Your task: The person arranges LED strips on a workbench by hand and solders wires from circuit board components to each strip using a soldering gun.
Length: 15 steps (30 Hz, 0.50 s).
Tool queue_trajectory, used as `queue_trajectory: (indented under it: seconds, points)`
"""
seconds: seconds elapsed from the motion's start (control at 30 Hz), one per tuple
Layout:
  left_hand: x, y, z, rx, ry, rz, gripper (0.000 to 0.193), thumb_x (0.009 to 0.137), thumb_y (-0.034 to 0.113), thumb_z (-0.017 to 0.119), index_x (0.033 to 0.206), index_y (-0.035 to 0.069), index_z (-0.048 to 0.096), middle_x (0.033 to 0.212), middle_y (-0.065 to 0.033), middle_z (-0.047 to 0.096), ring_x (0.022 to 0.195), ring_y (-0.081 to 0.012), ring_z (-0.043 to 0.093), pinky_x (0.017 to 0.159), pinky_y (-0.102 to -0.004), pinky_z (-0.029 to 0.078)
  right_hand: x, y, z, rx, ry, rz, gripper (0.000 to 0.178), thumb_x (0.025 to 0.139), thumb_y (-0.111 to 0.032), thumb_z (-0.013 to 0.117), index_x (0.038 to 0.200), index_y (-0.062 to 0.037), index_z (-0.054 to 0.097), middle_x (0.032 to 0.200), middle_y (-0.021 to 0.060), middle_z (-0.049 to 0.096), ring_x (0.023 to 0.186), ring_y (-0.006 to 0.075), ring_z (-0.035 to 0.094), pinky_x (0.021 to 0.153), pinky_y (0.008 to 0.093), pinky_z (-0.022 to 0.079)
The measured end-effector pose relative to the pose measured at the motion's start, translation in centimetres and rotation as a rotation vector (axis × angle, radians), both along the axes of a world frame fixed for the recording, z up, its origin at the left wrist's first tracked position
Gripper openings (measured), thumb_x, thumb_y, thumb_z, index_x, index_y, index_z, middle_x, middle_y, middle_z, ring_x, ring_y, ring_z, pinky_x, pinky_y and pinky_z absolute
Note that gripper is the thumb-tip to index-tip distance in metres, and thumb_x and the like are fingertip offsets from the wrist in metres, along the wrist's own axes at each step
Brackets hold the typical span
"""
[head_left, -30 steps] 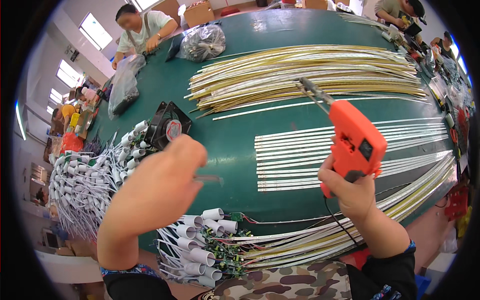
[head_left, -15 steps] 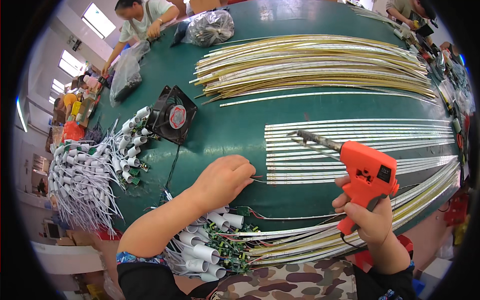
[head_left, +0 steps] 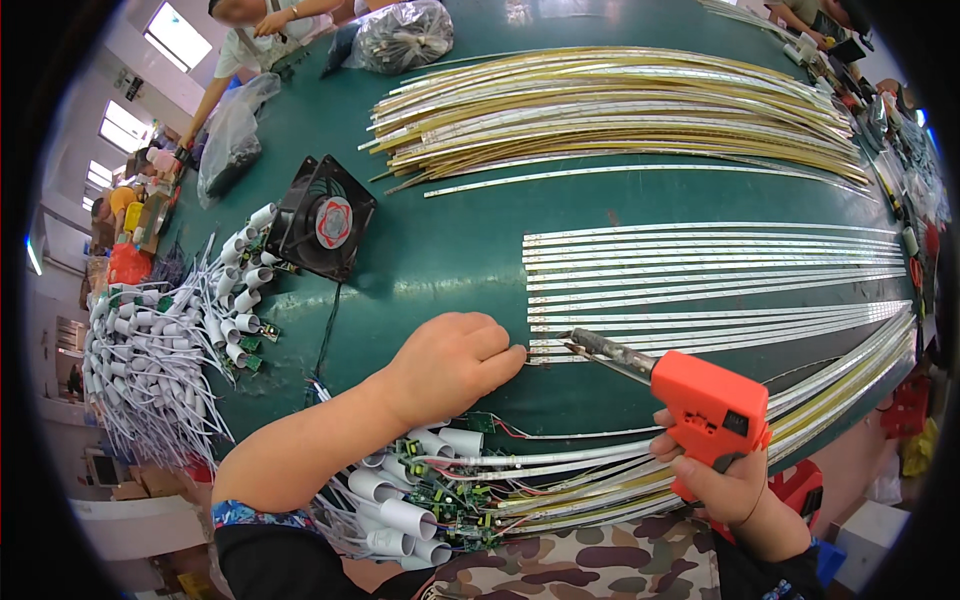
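The soldering gun [head_left: 710,405] has come down and toward the person: half a second ago its tip was over the upper strips of the row, and a second ago it pointed up at the large bundle [head_left: 610,115] farther back. Now its dark tip is over the left ends of the lowest strips [head_left: 700,270], which lie side by side on the green counter [head_left: 440,250]. The right hand [head_left: 725,485] keeps its fingers wrapped around the red handle, with the barrel pointing left. The left hand [head_left: 455,365], blurred near the fan [head_left: 322,218] a second ago, has moved right and is now just beside those same strip ends, closer than in the last picture. Its fingers are drawn together with hardly any gap; half a second ago a thin wire stuck out past them, but the fingertips are now hidden, so I cannot tell whether they have hold of it or whether they touch a strip. The fan stands where it was on the counter, and the white tubes [head_left: 405,515] with small circuit boards [head_left: 455,500] lie as before below the left forearm. At the upper left, a co-worker [head_left: 240,55] has more of the body cut off by the picture's edge, with one arm reaching down behind a plastic bag [head_left: 235,135].
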<state>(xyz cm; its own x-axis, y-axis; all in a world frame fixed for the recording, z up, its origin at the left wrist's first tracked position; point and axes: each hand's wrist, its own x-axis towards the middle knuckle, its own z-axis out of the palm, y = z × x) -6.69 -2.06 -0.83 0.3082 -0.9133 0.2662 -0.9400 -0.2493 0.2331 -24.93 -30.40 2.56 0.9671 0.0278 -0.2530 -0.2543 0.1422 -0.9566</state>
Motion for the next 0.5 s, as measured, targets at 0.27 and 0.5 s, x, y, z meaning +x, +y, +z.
queue_trajectory:
  seconds: [0.27, 0.5]
  points:
    - [-0.4, 0.0, -0.2, -0.011, 0.037, -0.031, 0.023, 0.071, 0.009, 0.066, 0.094, 0.005, 0.065, 0.083, -0.0053, 0.058, 0.077, -0.0235, 0.061, 0.062, -0.0352, 0.052, -0.3, 0.4, -1.6, -0.302, -0.218, 0.119, 0.037, 0.078, -0.005, 0.065, 0.114, 0.0025, 0.061, 0.102, 0.0132, 0.068, 0.086, 0.0230, 0.068, 0.075, 0.0322, 0.054]
    - [-0.4, 0.0, -0.2, 0.021, 0.027, -0.044, 0.023, 0.070, 0.010, 0.067, 0.093, 0.005, 0.066, 0.084, -0.0042, 0.059, 0.079, -0.0227, 0.062, 0.061, -0.0343, 0.052, 0.1, 0.6, -2.1, -0.494, -0.409, 0.186, 0.032, 0.075, -0.010, 0.067, 0.105, -0.0003, 0.063, 0.091, 0.0142, 0.065, 0.072, 0.0318, 0.063, 0.065, 0.0370, 0.051]
